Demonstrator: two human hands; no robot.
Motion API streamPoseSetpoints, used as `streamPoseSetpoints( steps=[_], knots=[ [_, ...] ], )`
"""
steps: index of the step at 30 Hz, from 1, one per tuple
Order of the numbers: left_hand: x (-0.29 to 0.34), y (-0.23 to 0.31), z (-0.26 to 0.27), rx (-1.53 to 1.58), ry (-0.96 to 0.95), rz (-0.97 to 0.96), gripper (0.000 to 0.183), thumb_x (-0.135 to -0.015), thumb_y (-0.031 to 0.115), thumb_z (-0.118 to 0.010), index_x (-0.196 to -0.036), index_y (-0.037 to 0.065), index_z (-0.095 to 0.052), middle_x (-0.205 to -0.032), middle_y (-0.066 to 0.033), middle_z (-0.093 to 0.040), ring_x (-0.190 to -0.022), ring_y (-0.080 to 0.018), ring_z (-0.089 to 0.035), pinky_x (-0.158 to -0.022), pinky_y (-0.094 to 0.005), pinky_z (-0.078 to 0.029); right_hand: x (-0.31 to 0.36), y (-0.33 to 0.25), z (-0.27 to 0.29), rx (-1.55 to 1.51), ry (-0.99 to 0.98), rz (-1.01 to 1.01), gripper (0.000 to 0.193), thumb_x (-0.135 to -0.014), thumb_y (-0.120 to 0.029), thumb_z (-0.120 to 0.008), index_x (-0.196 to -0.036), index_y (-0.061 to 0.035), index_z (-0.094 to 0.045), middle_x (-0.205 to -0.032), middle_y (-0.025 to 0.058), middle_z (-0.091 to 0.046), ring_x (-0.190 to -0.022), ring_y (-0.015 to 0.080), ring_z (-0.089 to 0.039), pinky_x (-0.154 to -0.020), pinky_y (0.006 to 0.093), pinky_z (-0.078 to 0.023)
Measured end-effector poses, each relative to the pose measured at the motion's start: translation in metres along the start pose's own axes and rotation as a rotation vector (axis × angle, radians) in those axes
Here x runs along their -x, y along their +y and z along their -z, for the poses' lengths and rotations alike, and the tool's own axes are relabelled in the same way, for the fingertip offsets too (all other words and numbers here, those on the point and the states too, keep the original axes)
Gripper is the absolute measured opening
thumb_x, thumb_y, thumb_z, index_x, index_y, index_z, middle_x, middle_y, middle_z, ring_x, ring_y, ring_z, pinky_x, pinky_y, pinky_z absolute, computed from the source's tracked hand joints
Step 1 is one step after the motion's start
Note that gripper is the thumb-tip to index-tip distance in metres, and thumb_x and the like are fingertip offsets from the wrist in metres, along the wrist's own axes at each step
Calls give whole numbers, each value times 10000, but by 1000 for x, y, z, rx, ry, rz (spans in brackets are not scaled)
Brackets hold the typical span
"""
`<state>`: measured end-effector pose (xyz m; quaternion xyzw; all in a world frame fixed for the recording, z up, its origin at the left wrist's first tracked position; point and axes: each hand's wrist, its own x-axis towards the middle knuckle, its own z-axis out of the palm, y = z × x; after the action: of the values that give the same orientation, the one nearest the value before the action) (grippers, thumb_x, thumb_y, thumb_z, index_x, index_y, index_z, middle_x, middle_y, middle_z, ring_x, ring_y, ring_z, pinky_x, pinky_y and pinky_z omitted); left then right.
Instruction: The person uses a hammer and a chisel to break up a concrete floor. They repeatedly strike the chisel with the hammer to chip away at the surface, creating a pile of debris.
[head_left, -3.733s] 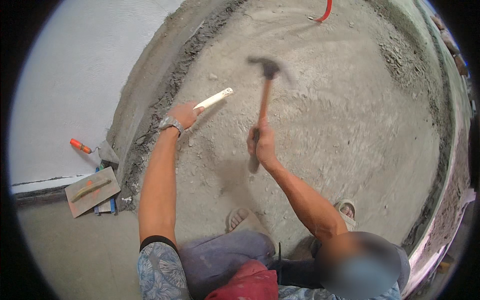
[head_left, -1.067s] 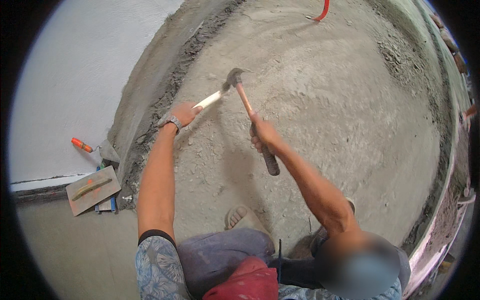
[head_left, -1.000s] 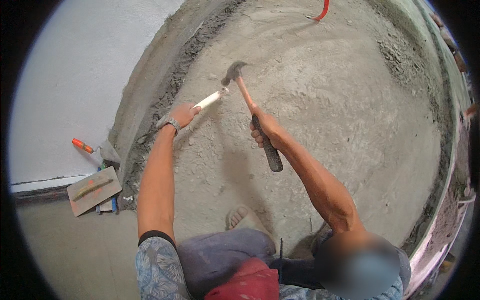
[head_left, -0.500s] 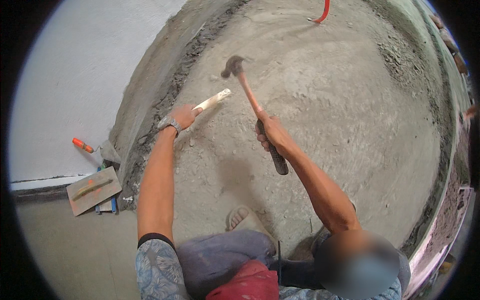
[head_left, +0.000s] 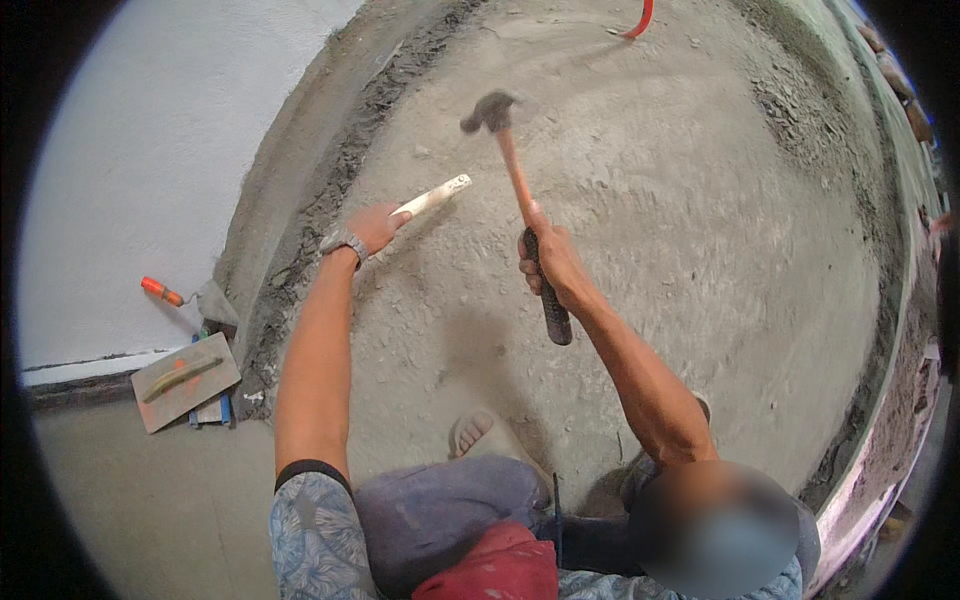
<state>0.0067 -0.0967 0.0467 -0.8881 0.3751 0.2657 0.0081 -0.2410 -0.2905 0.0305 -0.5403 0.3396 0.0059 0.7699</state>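
Note:
My left hand [head_left: 375,228], with a watch on its wrist, is closed around a short pale rod [head_left: 436,196]. The rod's scuffed end points up and to the right; its other end is hidden by the hand. In my right hand [head_left: 552,262] is a claw hammer [head_left: 515,172], gripped by its black handle. Its dark head, a little blurred, hangs above and to the right of the rod's end, apart from it. Below both lies the rough cement floor [head_left: 640,250], strewn with crumbs.
A rough strip of broken mortar [head_left: 340,160] runs along the white wall [head_left: 180,130]. At left lie a flat plastering float [head_left: 190,382] and a trowel with an orange handle [head_left: 162,292]. A red curved bar [head_left: 645,18] is at the far edge. Rubble [head_left: 800,115] lies far right.
The hammer head has moved up and to the right, farther from the rod's end. The rod and left hand have shifted slightly right in the picture.

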Motion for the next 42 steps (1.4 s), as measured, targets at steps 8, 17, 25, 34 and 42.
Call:
streamPoseSetpoints(
  steps=[8, 17, 25, 34, 42],
  knots=[
    [-3, 9, 10, -33, -9, 92, 465, -972, 443, -423, -1057, 36, -631, -932, -201, -666, -856, -371, -624, -773, -479, -452, 7, 25, -33, -106, 17, -6, 625, -935, -664, -370, -722, -89, -489, -540, 17, -455, -401, 123, -420, -365, 301, -362],
    [5, 2, 13, 28, -10, 34, 468, -962, 453, -437, -958, 25, -624, -837, -161, -656, -746, -346, -612, -693, -481, -440, 16, -13, 2, -207, -40, 402, 635, -942, -666, -354, -728, -80, -476, -514, 2, -426, -393, 110, -403, -372, 273, -354],
    [3, 1, -8, 50, 38, 6, 468, -957, 448, -426, -1041, 30, -617, -914, -202, -664, -871, -386, -614, -777, -485, -440, 11, 18, -7, 81, 25, -247, 612, -957, -628, -360, -683, -95, -482, -522, 8, -455, -397, 117, -428, -363, 298, -347],
    [6, 10, 6, -23, -71, 49, 476, -964, 455, -411, -1165, 74, -611, -971, -208, -669, -916, -377, -627, -809, -475, -454, 26, 33, -33, -406, 65, 525, 643, -935, -657, -402, -673, -77, -492, -528, 13, -455, -423, 116, -438, -406, 308, -369],
    [13, 18, 8, -85, -36, 91, 420, -971, 427, -432, -1119, 80, -617, -973, -175, -675, -907, -367, -630, -794, -479, -460, 12, 47, -1, -134, 56, -30, 677, -906, -724, -359, -672, -99, -471, -528, 12, -452, -399, 132, -425, -391, 300, -374]
  ],
)
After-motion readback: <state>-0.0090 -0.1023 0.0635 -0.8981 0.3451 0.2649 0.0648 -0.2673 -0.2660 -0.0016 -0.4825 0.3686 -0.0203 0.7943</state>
